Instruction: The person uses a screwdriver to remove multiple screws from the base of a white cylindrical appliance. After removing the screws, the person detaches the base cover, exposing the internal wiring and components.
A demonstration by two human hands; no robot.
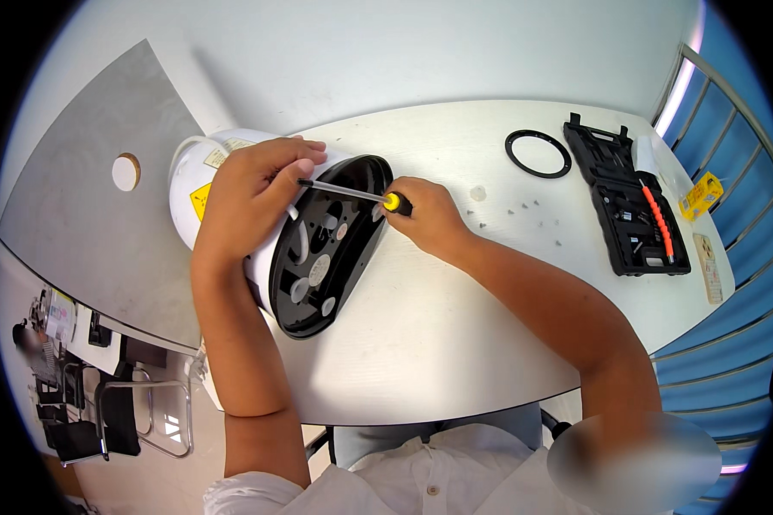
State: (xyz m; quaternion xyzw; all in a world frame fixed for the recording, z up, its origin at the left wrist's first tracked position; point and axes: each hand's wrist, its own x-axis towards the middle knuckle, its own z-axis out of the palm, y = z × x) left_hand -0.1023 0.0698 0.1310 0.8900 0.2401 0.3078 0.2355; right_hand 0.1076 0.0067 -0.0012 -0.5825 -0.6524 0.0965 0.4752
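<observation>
A white rounded appliance lies on its side on the table, its black base turned toward me. My left hand grips the upper side of its body, thumb and fingers close together near the rim. In my right hand is a screwdriver with a yellow and black handle. Its shaft points left across the base, and the dark tip is just below my left thumb. Whether the tip touches anything is not clear. Round pale feet and a light cord end show on the base.
A black ring lies at the back right. Several small screws are scattered nearer. Farther right are an open black tool case, an orange flexible shaft, and a yellow box. A grey panel adjoins the left; metal railings stand right.
</observation>
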